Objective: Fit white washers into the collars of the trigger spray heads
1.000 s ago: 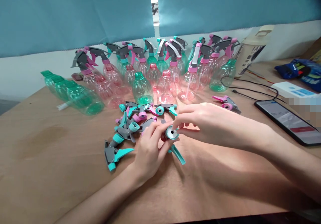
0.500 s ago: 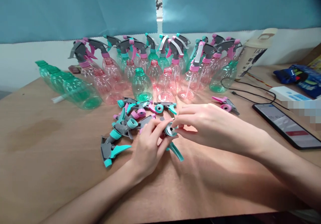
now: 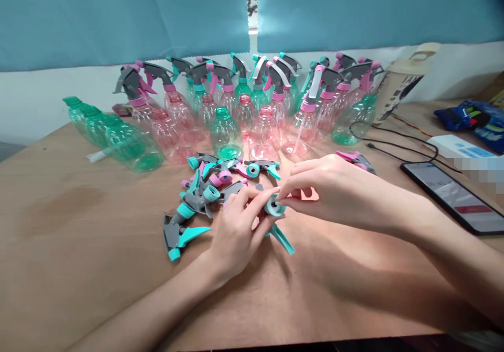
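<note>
Teal spray head [image 3: 274, 206], just right of the trigger pile [image 3: 205, 190], sits clamped between left hand [image 3: 236, 236] and right hand [image 3: 334, 192], collar up, lever slanting nearward

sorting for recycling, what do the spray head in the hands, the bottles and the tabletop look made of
Spray head: likely opaque moulded plastic, with a fairly matte teal collar and trigger. Bottles: thin see-through tinted plastic, pink or green, glossy, catching light. Tabletop: bare brown board, matte, stained; wood or fibreboard, hard to tell.
</note>
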`<state>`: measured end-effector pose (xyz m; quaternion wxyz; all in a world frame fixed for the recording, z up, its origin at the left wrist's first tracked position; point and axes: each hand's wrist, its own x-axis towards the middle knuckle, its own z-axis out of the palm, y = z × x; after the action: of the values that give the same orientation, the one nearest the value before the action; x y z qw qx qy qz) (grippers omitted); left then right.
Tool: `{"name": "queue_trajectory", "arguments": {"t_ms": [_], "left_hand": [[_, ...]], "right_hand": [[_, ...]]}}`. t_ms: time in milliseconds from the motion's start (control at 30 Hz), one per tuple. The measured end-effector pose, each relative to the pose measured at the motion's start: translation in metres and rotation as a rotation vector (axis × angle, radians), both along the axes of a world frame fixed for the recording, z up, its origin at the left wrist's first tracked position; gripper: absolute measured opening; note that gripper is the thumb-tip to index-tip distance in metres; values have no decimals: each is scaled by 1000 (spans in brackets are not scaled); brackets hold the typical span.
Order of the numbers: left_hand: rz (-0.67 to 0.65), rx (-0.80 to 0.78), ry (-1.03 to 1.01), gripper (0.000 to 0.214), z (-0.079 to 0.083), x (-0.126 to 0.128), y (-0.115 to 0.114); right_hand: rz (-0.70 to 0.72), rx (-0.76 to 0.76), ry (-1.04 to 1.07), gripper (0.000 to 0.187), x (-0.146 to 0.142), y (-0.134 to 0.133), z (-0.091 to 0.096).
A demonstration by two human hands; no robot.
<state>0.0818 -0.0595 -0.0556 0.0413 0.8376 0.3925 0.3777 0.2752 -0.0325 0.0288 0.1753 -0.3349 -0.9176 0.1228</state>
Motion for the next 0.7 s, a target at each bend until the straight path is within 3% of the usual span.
{"name": "queue_trajectory", "arguments": {"t_ms": [367, 500, 700], "left_hand": [[6, 10, -30, 33, 2, 1, 0], [6, 14, -15, 32, -1, 0, -1], [-2, 85, -5, 30, -4, -1, -1]], "right_hand": [[-24, 78, -109, 14, -5, -5, 3], [-30, -27, 5, 13, -3, -3, 1], [-172, -231, 120, 8, -9, -1, -6]]}}
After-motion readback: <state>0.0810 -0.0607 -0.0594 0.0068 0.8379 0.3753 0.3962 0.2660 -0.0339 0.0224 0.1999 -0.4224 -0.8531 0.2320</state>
